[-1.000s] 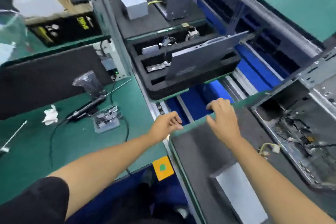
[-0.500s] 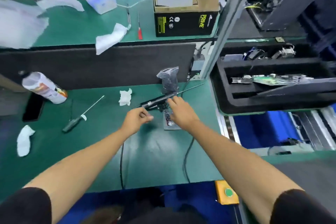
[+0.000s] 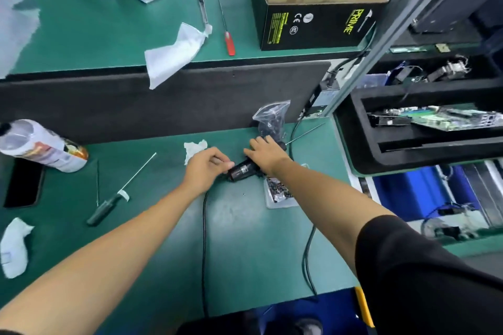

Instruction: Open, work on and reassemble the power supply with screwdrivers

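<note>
Both hands meet at the middle of the green mat (image 3: 239, 239), on a black electric screwdriver (image 3: 243, 170) that lies there slanting from near-left to far-right; its thin bit (image 3: 306, 132) sticks out past the right hand toward the far right, and a black cable (image 3: 204, 253) runs from its near end toward the near edge of the mat. The left hand (image 3: 202, 170) has its fingers curled in, their tips at the butt end of the tool; whether they pinch it or only touch it cannot be told. The right hand (image 3: 268, 153) lies over the front part of the body, fingers fairly straight and spread across it; how firmly it holds cannot be told either. Just far of the right hand stands a clear plastic bag (image 3: 270, 119) with dark contents; under the right forearm lies a small clear tray of screws (image 3: 280, 190). To the left on the mat rest a dark-handled screwdriver (image 3: 109, 205) with a long shaft, a crumpled tissue (image 3: 194, 149), a spray can (image 3: 40, 145) on its side and a black phone (image 3: 23, 183). On the far bench lie a red-handled screwdriver (image 3: 229, 42) and a black carton (image 3: 317, 24); at the right a black foam tray (image 3: 381, 149) holds a circuit board (image 3: 457, 118).
</note>
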`<action>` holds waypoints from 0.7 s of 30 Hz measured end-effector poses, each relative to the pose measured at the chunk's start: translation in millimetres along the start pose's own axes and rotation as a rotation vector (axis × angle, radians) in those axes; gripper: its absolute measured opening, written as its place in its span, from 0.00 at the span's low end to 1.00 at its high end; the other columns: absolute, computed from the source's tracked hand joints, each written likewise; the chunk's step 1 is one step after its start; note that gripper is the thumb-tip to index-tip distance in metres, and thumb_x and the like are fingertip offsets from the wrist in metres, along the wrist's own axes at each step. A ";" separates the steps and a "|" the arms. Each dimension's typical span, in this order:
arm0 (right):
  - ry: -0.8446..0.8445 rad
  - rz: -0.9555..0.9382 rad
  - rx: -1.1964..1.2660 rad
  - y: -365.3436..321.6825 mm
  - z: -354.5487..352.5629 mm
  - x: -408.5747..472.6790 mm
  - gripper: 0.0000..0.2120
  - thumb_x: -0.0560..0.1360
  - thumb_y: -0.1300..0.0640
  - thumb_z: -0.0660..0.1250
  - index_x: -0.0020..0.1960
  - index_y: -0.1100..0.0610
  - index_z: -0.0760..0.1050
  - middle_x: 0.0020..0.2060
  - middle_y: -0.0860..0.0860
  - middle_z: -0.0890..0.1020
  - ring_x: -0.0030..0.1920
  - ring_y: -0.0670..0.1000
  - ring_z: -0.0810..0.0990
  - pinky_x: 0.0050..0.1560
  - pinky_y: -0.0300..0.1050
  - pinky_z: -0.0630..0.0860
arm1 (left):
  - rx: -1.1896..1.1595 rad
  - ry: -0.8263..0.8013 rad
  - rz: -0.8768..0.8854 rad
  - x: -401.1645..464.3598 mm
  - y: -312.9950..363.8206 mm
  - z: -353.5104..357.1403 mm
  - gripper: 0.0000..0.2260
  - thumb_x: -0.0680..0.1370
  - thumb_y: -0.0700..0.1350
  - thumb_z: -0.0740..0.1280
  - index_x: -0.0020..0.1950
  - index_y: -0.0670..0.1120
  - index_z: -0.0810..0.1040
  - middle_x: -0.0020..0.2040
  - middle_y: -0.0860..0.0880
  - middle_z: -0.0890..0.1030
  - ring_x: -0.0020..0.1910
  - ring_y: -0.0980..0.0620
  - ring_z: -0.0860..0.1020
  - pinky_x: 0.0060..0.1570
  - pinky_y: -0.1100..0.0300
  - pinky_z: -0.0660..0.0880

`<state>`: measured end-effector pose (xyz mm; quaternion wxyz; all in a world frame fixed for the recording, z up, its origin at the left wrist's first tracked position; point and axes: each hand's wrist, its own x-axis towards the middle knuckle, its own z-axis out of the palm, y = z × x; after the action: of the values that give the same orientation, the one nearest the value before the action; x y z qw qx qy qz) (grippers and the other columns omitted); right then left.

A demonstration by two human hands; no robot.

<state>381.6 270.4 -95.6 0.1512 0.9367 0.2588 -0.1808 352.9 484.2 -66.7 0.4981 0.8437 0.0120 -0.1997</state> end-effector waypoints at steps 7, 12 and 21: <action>0.095 -0.074 0.058 12.2 -3.8 -45.3 0.33 0.76 0.67 0.64 0.77 0.51 0.60 0.74 0.57 0.63 0.69 0.58 0.66 0.63 0.57 0.67 | -0.045 -0.004 0.041 12.0 12.7 2.0 0.07 0.75 0.49 0.78 0.44 0.50 0.82 0.37 0.52 0.86 0.37 0.59 0.83 0.44 0.60 0.76; 0.310 -0.119 0.230 43.1 -29.2 -108.1 0.31 0.70 0.70 0.67 0.71 0.58 0.69 0.66 0.60 0.69 0.62 0.58 0.69 0.52 0.51 0.64 | -0.098 -0.076 0.161 11.7 65.3 18.1 0.05 0.76 0.44 0.77 0.45 0.46 0.82 0.39 0.46 0.86 0.38 0.54 0.84 0.49 0.55 0.79; 0.831 -0.040 0.428 86.2 -68.1 -293.1 0.17 0.62 0.67 0.77 0.51 0.67 0.81 0.46 0.62 0.80 0.50 0.57 0.76 0.38 0.47 0.77 | 0.052 -0.380 0.530 -24.0 201.0 90.8 0.03 0.74 0.37 0.76 0.45 0.42 0.84 0.41 0.37 0.84 0.33 0.63 0.79 0.40 0.75 0.75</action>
<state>211.2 99.3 103.5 -0.1656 0.9347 0.2723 0.1577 345.3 310.5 71.2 0.5045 0.7775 -0.3063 -0.2169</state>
